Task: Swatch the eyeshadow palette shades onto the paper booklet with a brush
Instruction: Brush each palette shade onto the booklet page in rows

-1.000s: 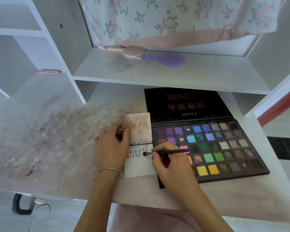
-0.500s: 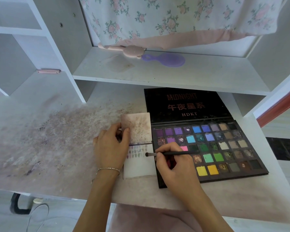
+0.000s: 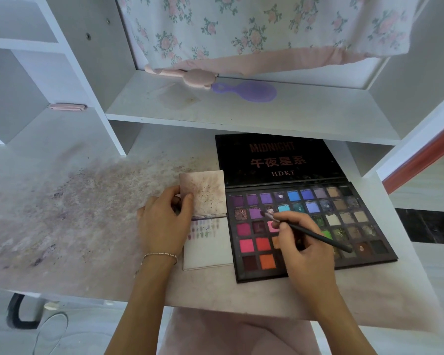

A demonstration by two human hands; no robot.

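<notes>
Desk, left part: white top smeared with purple-brown powder, most likely fallout from brushing.

Left hand: lies on the left edge of the booklet, thumb and fingertips pinching the raised upper page at its left margin, seemingly to keep the booklet open and pinned flat. The hand covers the booklet's left border.

Booklet: near the middle of the desk, touching the palette's left side. The upper page is stained brown; the lower page carries rows of small purple and pink swatches along its far edge, with the near part blank. Individual swatch shades are too small to tell apart.

Brush: dark handle slanting from near right to far left, tip at a pan in the second row of the palette, apparently loading colour. Whether the bristles touch the powder cannot be told.

Right hand: fingers curled round the brush close to the bristle end, for fine control. It hides several pans in the near rows.

Palette: open, black lid lying flat on the far side, pans running purple through blue, green and brown.
</notes>
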